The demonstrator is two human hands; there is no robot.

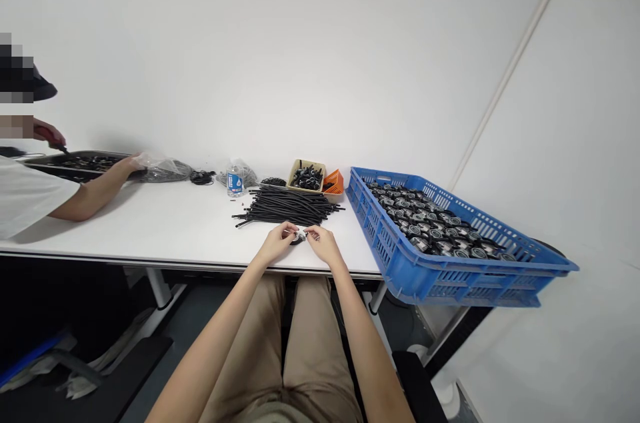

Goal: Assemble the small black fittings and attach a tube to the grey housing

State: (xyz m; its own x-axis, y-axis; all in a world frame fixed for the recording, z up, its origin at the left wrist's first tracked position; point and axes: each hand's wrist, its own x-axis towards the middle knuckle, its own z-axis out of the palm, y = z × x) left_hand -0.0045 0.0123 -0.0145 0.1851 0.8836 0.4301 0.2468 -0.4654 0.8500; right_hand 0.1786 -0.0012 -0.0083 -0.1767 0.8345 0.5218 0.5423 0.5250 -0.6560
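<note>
Evidently, the left hand (277,242) and right hand (325,243) pinch a small grey-and-black part (300,236) between fingertips, just near of the heaped long black tubes (293,205). Its detail is indistinct. Steady wrists and light, opposed fingertip pressure seem advisable.

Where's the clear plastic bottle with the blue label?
In the head view, the bottle stands left of centre on the white table, by the black tube pile's left end.

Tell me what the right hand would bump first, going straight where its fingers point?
Past the small part it's touching, the right hand would probably meet the left hand first, though depth is unclear.
</note>
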